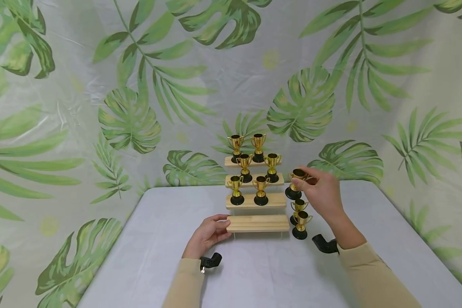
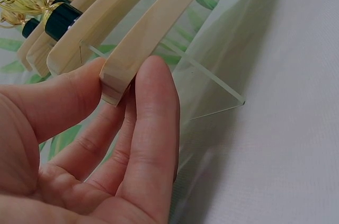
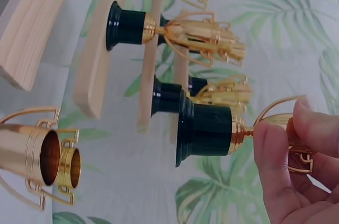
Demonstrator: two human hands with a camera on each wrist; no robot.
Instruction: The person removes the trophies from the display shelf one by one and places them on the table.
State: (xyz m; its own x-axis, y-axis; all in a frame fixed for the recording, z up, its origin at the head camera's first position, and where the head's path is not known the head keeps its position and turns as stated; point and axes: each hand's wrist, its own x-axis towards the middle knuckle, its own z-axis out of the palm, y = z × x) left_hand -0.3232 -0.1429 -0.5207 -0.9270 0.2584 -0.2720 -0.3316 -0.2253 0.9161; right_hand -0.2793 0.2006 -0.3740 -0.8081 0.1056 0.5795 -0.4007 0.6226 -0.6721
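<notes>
Beside the stand, my right hand pinches a trophy, left hand the lowest shelf; shelving likely needs gentle lowering.

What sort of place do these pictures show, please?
Probably a staged indoor work corner: a white table, leaf-patterned sheeting hanging behind it, and a stepped wooden stand holding small trophies.

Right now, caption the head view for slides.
Left grip on the bottom shelf, right grip on a trophy; six trophies shelved above.
</notes>
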